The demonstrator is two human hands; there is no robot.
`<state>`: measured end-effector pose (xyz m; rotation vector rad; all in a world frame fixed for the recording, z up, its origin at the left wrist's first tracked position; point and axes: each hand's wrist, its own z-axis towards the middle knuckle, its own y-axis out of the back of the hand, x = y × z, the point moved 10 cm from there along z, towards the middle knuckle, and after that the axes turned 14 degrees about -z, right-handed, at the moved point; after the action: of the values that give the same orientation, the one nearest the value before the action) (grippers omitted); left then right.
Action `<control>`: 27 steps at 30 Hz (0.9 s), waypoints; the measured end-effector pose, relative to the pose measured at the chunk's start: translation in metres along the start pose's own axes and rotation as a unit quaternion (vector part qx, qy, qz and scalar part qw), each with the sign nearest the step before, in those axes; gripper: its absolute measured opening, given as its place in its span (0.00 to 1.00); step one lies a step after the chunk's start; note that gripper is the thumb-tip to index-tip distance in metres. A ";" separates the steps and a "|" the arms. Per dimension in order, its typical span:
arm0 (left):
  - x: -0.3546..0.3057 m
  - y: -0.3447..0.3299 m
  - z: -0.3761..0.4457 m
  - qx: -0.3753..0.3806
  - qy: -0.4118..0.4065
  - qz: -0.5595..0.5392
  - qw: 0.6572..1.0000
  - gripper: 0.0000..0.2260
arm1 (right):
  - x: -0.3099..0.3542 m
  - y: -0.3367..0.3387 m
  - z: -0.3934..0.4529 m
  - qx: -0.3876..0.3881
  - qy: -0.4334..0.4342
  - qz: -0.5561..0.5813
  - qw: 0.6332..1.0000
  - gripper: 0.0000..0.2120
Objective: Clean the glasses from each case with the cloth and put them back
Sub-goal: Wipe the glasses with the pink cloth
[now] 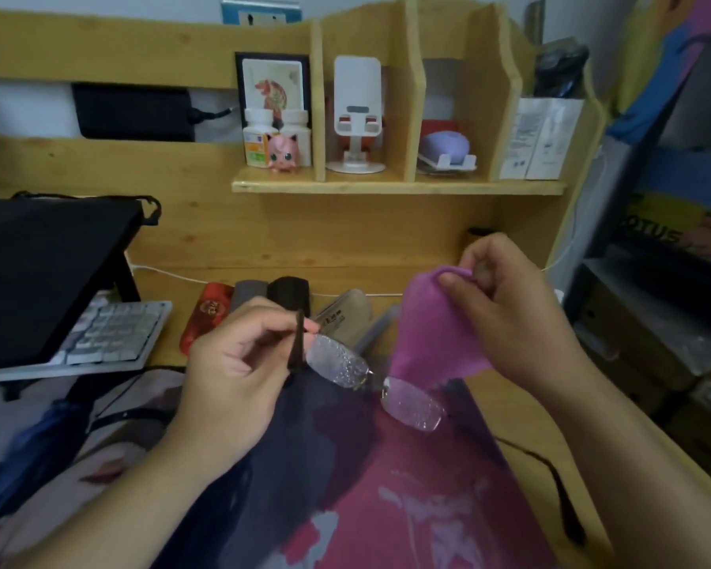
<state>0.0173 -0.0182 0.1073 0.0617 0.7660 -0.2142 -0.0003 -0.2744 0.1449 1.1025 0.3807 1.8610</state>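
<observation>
While the left hand (239, 363) pinches the glasses (370, 379) by one temple above the desk's middle and the right hand (514, 305) pinches the limp cloth (432, 326), the light, fragile, likely slippery lenses call for a frame-only grip.

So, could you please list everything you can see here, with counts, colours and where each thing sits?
glasses: one pair, clear lenses, dark arms, held above the mat
cloth: one, pink-purple, hanging from the right hand beside the glasses
cases: a row at the desk's back edge; red, grey, black, beige; exact count unclear
desk mat: one, dark blue and red, under the hands
keyboard: one, grey-white, left
laptop: one, black, raised at left
pill bottles: two, white, on the shelf
pig figure: one, pink, before the bottles
phone stand: one, white, on the shelf
hands: left hand pinches a glasses arm; right hand pinches the cloth
</observation>
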 end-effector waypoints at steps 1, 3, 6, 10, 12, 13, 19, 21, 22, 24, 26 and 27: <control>-0.001 -0.001 -0.005 0.009 -0.004 0.004 1.000 0.11 | 0.000 0.000 -0.001 -0.007 -0.008 -0.011 1.000 0.05; -0.003 -0.002 -0.010 0.015 -0.004 -0.006 1.000 0.11 | -0.009 -0.007 -0.001 0.008 -0.042 0.004 0.999 0.07; -0.003 0.005 -0.011 -0.001 0.004 -0.029 1.000 0.06 | -0.015 -0.030 -0.007 0.083 -0.071 0.038 0.993 0.16; -0.007 0.010 -0.009 -0.017 -0.010 -0.007 1.000 0.12 | -0.020 -0.052 -0.016 0.150 -0.113 0.213 0.959 0.17; -0.003 0.014 -0.008 -0.027 0.000 -0.014 1.000 0.16 | -0.016 -0.054 -0.017 0.170 -0.113 0.279 0.938 0.12; -0.001 0.015 -0.007 -0.032 0.005 -0.019 0.999 0.15 | -0.012 -0.051 -0.016 0.171 -0.100 0.281 0.939 0.08; 0.006 0.023 -0.005 -0.042 0.021 -0.019 0.999 0.05 | 0.009 -0.022 -0.013 0.120 0.029 0.162 0.979 0.12; 0.005 0.024 -0.004 -0.040 0.010 -0.004 0.999 0.07 | 0.015 -0.032 -0.018 0.163 0.040 0.169 0.971 0.11; 0.005 0.024 -0.004 -0.039 0.005 0.001 0.999 0.08 | 0.021 -0.040 -0.025 0.206 0.045 0.183 0.960 0.11; 0.007 0.028 -0.004 -0.047 0.002 0.005 0.999 0.09 | 0.030 -0.053 -0.038 0.290 0.057 0.184 0.938 0.13; 0.007 0.033 -0.003 -0.055 -0.003 0.021 0.998 0.08 | 0.035 -0.062 -0.052 0.368 0.081 0.152 0.914 0.18; 0.006 0.034 -0.002 -0.054 -0.010 0.031 0.998 0.07 | 0.036 -0.065 -0.057 0.396 0.079 0.152 0.902 0.22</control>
<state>0.0269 0.0144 0.1009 -0.0185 0.7533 -0.1150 -0.0176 -0.2001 0.0913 1.6101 1.1964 2.1314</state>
